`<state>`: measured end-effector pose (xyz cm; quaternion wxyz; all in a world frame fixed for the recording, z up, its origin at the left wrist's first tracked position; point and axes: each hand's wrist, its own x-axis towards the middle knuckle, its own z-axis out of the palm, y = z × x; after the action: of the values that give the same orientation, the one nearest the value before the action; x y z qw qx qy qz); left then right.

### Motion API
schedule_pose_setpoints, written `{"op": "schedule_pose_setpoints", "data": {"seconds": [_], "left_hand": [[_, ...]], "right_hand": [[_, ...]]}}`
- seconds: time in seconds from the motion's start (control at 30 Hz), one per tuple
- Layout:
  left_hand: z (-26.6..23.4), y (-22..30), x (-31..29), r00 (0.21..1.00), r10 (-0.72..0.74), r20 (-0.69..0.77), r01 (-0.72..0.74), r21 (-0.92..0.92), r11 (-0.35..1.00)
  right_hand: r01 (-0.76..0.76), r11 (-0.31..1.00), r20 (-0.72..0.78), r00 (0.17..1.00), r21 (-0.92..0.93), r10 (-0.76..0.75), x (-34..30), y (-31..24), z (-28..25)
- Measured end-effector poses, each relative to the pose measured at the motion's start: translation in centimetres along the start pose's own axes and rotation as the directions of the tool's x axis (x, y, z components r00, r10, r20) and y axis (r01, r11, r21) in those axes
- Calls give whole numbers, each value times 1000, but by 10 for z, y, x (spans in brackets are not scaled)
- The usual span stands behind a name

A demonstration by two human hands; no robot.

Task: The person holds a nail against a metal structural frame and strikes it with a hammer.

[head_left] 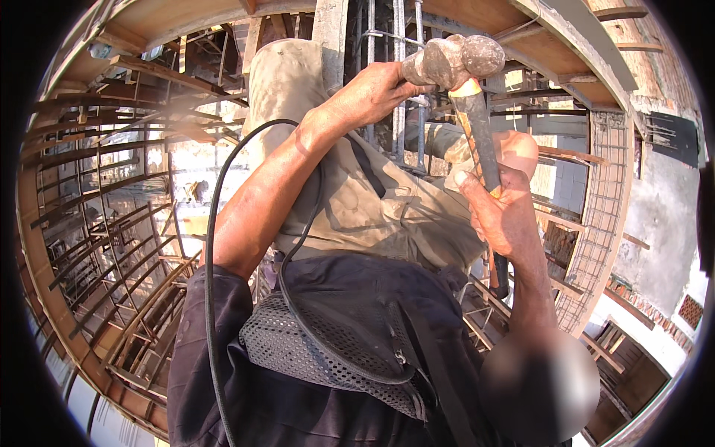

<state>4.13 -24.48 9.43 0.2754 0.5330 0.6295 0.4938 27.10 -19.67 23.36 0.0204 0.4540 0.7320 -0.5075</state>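
Note:
My right hand [500, 205] is wrapped round the grip of a hammer [482, 138]. The hammer has a rough, grey-brown metal head and a black handle with orange patches. Its head is raised at the top middle, and the handle's butt end points down toward me. Close against the left end of the head is my left hand [372, 93], its fingers pinched together. Whatever they hold is hidden. Just behind the left fingers stand several upright steel reinforcing bars [399, 52], tied together with cross bars.
My bent legs in tan trousers [287, 82] straddle the bars. A black cable [212, 246] loops over my left arm to a mesh pouch [320, 350] on my front. Far below on the left is timber scaffolding [97, 253]; a rebar mesh [605, 201] lies in formwork at right.

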Motion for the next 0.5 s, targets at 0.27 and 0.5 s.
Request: {"op": "schedule_pose_setpoints", "data": {"seconds": [0.27,0.5], "left_hand": [[-5,7,1,988,-113,106,113,5,994],[15,-29,2,998,43,-37,-47,-98,994]], "right_hand": [[369,886,-236,921,282,-309,-29,-55,-14],[88,981,-18,996,-172,-92,-2,-6,-6]]}}
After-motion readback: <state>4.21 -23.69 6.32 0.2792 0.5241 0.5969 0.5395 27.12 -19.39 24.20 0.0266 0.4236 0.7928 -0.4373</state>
